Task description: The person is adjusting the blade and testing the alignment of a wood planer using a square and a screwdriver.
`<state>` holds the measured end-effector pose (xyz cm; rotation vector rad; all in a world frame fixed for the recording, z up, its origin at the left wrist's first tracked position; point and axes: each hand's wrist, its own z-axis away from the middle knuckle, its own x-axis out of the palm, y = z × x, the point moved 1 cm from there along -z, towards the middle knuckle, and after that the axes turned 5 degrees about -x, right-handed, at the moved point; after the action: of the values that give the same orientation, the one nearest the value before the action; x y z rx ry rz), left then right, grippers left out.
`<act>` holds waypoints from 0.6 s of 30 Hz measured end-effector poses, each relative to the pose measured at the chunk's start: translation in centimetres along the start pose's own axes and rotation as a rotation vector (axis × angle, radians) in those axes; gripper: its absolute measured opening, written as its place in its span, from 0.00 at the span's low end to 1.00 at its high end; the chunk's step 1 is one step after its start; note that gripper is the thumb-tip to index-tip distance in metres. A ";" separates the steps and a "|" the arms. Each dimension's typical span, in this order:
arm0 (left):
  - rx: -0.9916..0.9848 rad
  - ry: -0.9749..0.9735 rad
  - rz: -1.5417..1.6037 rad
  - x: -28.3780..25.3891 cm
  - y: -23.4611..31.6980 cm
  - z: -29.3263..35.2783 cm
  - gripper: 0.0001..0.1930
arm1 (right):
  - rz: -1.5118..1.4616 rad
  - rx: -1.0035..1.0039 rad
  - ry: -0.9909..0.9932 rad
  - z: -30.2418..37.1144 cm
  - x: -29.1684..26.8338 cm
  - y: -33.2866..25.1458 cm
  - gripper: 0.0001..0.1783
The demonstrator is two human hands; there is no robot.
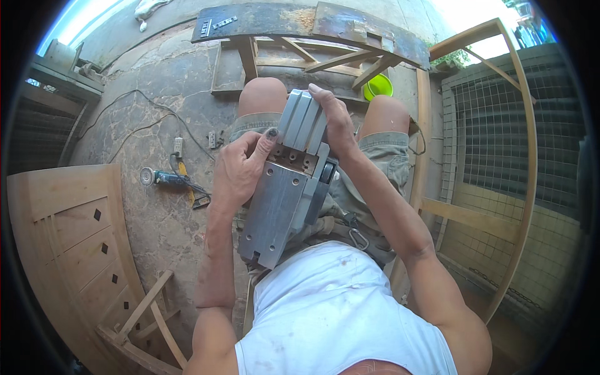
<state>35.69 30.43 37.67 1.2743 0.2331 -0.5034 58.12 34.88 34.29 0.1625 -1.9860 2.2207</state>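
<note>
An electric hand planer (270, 209) rests on my lap with its metal sole turned up. Its grooved front shoe (301, 122) points away from me, toward my knees. Between the shoe and the long rear plate lies the cutter opening (292, 160), with screws or bolts showing inside. My left hand (240, 164) grips the planer's left side, its darkened thumb beside the opening. My right hand (337, 122) is closed round the right side of the front shoe, fingertips near its far end. The planer's underside and some fingers are hidden.
A blue angle grinder (167, 178) and a socket block (178, 145) with cables lie on the cracked floor at left. A panelled wooden door (75, 228) stands beyond them. Ahead is a workbench (269, 20), with a lime-green basin (377, 86) below. A wooden frame (530, 181) rises at right.
</note>
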 end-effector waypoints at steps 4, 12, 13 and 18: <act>-0.057 -0.149 -0.031 1.0 0.3 0.0 0.32 | -0.116 0.051 0.018 1.9 -2.5 0.0 0.31; -0.029 -0.363 -0.002 5.1 3.6 -0.2 0.27 | -0.177 0.048 0.106 7.2 -7.9 -1.0 0.34; -0.034 -0.386 -0.015 5.5 3.7 -0.2 0.27 | -0.105 0.045 0.124 8.2 -8.0 -1.8 0.37; 0.074 -0.551 0.006 6.7 4.9 -0.8 0.22 | -0.062 0.006 0.180 12.1 -10.2 -2.3 0.38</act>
<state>44.00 30.60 38.67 1.1587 -0.2534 -0.8411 68.28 22.64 36.01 0.0233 -1.8547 2.1218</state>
